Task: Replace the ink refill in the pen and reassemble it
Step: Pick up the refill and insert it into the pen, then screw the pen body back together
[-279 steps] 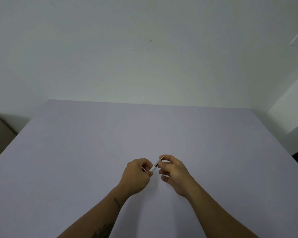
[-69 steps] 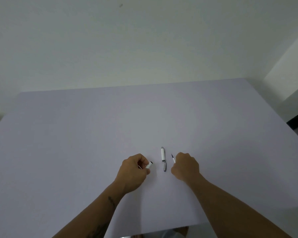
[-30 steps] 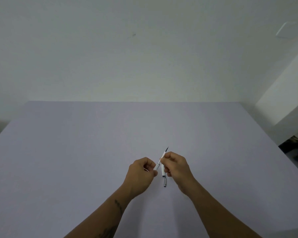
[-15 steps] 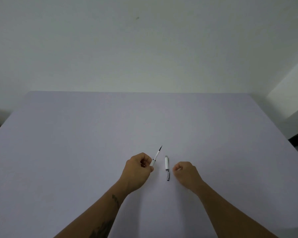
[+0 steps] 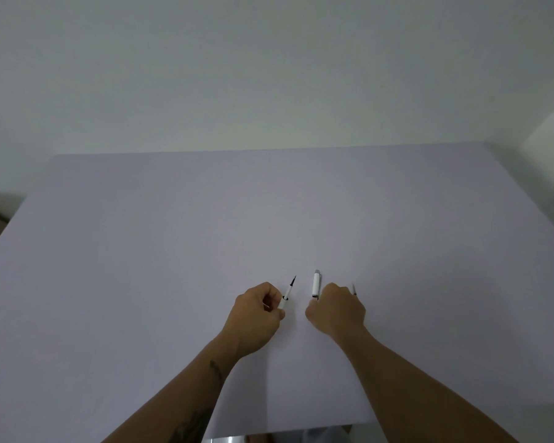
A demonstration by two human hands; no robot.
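My left hand is shut on the white pen barrel. The ink refill sticks out of the barrel, with its black tip pointing up and away. A white pen cap lies on the table between my hands. My right hand rests curled on the table, fingertips down just below the cap's near end. The small grey pen piece that lay there is hidden under those fingers. A second thin refill lies on the table just right of my right hand.
The work surface is a wide pale lilac sheet on a table against a plain white wall. The sheet's near edge runs just below my forearms.
My right hand has slid left, so its fingertips now cover the spot where the small grey piece lay. My left hand still holds the barrel with the refill in it.
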